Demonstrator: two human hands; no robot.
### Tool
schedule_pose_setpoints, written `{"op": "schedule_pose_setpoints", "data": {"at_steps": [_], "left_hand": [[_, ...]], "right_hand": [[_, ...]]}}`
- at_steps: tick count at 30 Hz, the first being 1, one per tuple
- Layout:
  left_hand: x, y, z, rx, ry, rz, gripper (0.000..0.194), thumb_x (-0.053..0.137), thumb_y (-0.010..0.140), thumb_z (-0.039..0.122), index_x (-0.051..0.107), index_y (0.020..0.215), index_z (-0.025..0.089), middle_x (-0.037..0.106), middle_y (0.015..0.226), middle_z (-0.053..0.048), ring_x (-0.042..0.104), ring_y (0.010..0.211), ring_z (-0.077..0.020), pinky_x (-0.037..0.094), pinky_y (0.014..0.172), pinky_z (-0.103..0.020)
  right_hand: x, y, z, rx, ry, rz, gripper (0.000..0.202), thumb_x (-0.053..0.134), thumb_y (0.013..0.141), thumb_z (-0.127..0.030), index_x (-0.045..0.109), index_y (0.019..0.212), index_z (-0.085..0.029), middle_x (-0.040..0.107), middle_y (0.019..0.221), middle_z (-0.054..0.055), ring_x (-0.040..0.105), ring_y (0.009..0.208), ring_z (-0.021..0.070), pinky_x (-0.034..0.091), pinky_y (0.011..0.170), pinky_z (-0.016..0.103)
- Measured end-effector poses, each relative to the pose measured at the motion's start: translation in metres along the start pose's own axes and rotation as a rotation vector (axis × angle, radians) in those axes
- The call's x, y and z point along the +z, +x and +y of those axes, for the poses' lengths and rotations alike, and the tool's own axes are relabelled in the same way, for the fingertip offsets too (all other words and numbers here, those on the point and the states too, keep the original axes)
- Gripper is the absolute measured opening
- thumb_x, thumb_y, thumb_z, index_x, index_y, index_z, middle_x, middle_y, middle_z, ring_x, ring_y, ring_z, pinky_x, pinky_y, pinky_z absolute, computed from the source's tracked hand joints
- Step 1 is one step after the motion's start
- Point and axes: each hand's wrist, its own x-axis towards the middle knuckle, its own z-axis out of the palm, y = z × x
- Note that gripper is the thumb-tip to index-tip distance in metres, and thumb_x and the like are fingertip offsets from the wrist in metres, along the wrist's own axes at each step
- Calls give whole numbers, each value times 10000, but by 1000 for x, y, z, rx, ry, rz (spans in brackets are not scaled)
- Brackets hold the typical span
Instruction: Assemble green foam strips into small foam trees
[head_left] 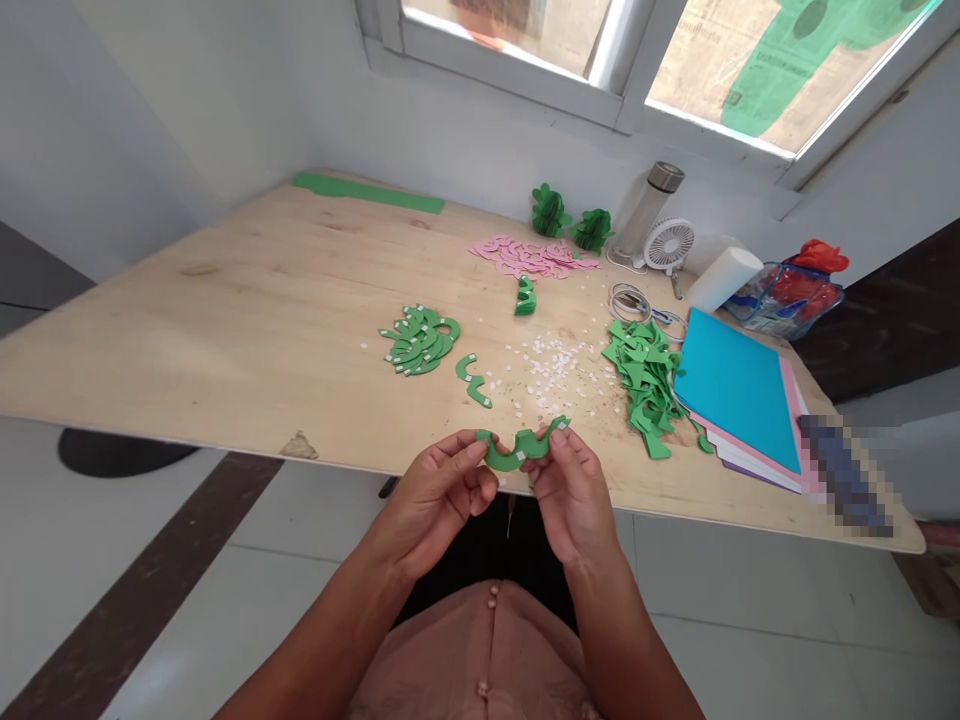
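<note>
Both hands hold a wavy green paper cutout (504,460) with small white squares on it, just above the table's front edge. My left hand (442,490) pinches its left end between thumb and fingers. At the other end, my right hand (574,490) grips it the same way. Beyond the hands lies a loose curved green piece (478,391) with white squares. A fanned pile of similar green cutouts (420,342) is to the left. Scattered white paper bits (555,370) cover the wood ahead of my right hand.
Green scraps (646,380) and coloured paper sheets (739,385) lie at right. Farther back are pink cutouts (532,257), a small green stack (525,297), layered green paper shapes (550,210), a bottle (649,212) and a small fan (668,245). A green strip (367,192) lies at the back left.
</note>
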Motion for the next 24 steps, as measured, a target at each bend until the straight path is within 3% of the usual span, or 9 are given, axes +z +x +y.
{"op": "schedule_pose_setpoints", "data": {"at_steps": [7, 13, 16, 22, 24], "left_hand": [[0, -2, 3, -42, -62, -45, 149, 742, 716, 247, 659, 765, 134, 667, 840, -7, 510, 464, -23, 414, 426, -137], [-1, -6, 2, -114, -116, -256, 162, 732, 703, 273, 655, 698, 131, 616, 670, 5, 432, 353, -9, 339, 358, -140], [-3, -5, 5, -110, -82, -337, 173, 733, 680, 270, 646, 658, 122, 618, 703, -11, 441, 341, -11, 285, 340, -146], [-12, -2, 11, -150, 22, -120, 160, 720, 735, 271, 642, 721, 131, 531, 510, 29, 426, 377, -31, 306, 366, -135], [-15, -2, 10, -163, 28, -89, 164, 725, 736, 265, 634, 728, 128, 551, 530, 22, 455, 395, -35, 315, 361, -124]], "right_hand": [[-3, -2, 1, -19, -9, -43, 125, 733, 730, -317, 681, 765, -208, 649, 762, -11, 557, 691, 114, 444, 674, 247], [-2, -6, -1, 207, 58, -226, 235, 739, 691, -432, 646, 704, -217, 592, 686, -16, 521, 616, 136, 422, 626, 292], [-3, -7, -2, 263, 40, -284, 255, 743, 677, -443, 641, 676, -209, 570, 675, -15, 505, 601, 133, 405, 597, 284], [-7, -4, -2, 114, -51, -212, 168, 735, 702, -369, 680, 725, -212, 614, 737, 4, 526, 659, 142, 427, 636, 283], [-9, -4, 0, 67, -100, -226, 170, 725, 714, -376, 691, 746, -212, 637, 763, 18, 541, 688, 156, 433, 657, 294]]}}
